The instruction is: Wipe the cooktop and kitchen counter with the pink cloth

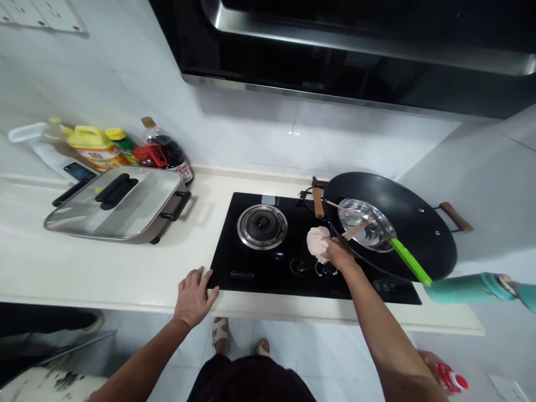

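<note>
My right hand (338, 254) grips a crumpled pale pink cloth (317, 242) over the black glass gas stove (251, 268), just left of the wok and above the control knobs (299, 266). My left hand (193, 293) lies on the white countertop (125, 271) at the stove's front left corner, fingers spread and holding nothing. On the right half of the stove sits a large black wok (422, 223) with wooden handles. Inside it are a shiny metal bowl (379, 243), wooden chopsticks (355, 230) and a utensil with a green handle (410, 261). The left burner (262, 226) is uncovered.
An electric pan with a glass lid (117, 204) stands on the left counter, with several bottles (94, 146) behind it. A dark range hood (335, 61) hangs over the stove. A teal bottle (460, 287) is at the right edge, and a red-capped bottle (448, 374) stands lower down.
</note>
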A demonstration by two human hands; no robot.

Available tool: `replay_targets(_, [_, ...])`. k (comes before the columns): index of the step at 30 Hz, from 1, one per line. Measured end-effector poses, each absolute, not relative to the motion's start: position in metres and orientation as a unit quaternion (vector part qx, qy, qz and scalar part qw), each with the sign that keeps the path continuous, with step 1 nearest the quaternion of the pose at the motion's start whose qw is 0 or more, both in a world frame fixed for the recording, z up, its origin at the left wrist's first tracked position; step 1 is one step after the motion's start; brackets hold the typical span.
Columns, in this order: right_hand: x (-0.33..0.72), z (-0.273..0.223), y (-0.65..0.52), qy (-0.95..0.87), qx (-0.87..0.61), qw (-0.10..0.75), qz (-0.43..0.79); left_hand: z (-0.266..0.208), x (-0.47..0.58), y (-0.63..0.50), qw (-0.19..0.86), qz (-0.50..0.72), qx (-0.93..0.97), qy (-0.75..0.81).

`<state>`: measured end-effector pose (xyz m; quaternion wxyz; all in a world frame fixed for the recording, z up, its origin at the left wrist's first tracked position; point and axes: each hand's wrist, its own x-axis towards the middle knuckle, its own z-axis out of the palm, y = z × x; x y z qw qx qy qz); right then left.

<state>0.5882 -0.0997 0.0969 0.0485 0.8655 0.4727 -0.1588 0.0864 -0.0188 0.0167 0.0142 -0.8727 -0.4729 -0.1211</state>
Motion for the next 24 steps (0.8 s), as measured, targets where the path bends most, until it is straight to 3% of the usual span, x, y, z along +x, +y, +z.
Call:
replay_targets(5, [0.560, 0.101, -0.084, 0.450, 0.869, 0.066, -0.196, 0.016, 0.088, -0.019, 0.007, -0.121, -0.872, -0.474])
replay_targets(15, [0.437, 0.097, -0.051, 0.593, 0.776, 0.016, -0.214, 0.015, 0.086, -0.021, -0.004, -0.136, -0.871, -0.472])
replay_targets(24, [0.393, 0.068, -0.112, 0.581, 0.771, -0.096, -0.240, 0.014, 0.085, -0.020, -0.001, -0.136, -0.870, -0.474])
